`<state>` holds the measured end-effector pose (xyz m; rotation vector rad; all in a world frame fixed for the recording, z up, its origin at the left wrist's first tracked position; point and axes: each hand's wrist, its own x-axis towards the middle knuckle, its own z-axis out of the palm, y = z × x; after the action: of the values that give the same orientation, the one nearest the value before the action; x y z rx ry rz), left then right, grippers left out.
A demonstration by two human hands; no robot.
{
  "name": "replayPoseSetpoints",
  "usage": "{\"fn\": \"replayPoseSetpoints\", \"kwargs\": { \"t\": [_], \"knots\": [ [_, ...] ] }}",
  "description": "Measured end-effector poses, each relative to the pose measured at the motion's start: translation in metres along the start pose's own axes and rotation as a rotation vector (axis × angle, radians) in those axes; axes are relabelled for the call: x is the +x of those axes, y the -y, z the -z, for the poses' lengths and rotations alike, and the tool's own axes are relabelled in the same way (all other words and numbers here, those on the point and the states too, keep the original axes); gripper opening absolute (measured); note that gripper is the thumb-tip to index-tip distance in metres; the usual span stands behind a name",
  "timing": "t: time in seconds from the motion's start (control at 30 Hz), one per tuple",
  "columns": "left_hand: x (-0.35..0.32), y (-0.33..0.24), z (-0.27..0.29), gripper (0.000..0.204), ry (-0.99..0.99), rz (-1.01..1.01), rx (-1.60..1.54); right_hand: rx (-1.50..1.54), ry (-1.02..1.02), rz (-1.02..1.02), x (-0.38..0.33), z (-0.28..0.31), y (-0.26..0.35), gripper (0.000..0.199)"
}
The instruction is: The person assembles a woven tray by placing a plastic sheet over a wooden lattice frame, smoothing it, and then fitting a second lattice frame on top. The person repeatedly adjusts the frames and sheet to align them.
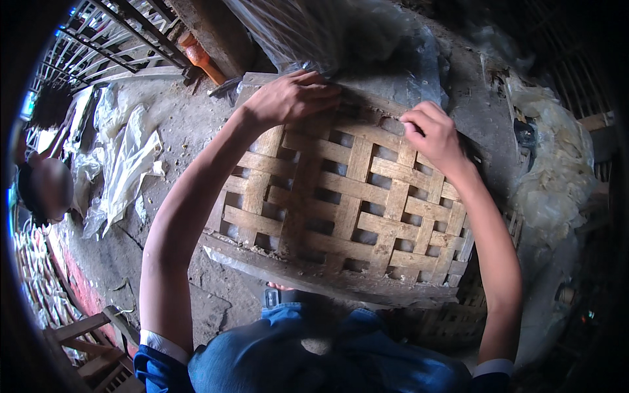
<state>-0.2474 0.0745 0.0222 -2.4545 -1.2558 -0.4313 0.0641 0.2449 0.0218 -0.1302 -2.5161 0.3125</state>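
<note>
A woven bamboo panel (327,196) in a wooden frame stands before me, its flat strips crossing with square gaps between them. My left hand (298,98) is at the panel's far left edge, its fingers bent over the frame bar; the thumb is hidden. Farther right along the same edge, my right hand (436,134) is closed, thumb against curled fingers, close to the strip ends. Whatever it pinches is too small or hidden to make out. The panel's near wooden bar (314,278) lies just in front of my knees.
Crumpled clear plastic sheeting (124,164) lies on the concrete floor at left, with more plastic (557,164) at right. Beyond the panel hangs a plastic sheet (288,29) beside a long orange object (200,59). A person (49,190) is at the left edge, above a wooden stool-like frame (95,347).
</note>
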Motion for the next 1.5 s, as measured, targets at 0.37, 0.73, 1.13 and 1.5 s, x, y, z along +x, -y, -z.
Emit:
{"fn": "replayPoseSetpoints", "kwargs": {
  "t": [0.37, 0.73, 1.13, 1.5],
  "knots": [
    [-0.011, -0.004, 0.001, 0.04, -0.218, 0.298, -0.014, 0.076, -0.702, -0.993, -0.013, 0.152, -0.104, 0.022],
    [-0.287, -0.051, 0.059, 0.045, -0.138, 1.936, -0.091, -0.101, 0.115, 0.018, 0.044, -0.008, 0.029, 0.036],
    [-0.106, -0.115, 0.087, 0.059, -0.123, 1.424, -0.56, -0.077, 0.173, 0.311, 0.096, -0.051, 0.03, 0.033],
    [-0.115, -0.124, 0.066, 0.057, -0.034, 1.197, -0.074, -0.098, 0.123, 0.376, 0.092, -0.051, 0.021, 0.003]
  ]
}}
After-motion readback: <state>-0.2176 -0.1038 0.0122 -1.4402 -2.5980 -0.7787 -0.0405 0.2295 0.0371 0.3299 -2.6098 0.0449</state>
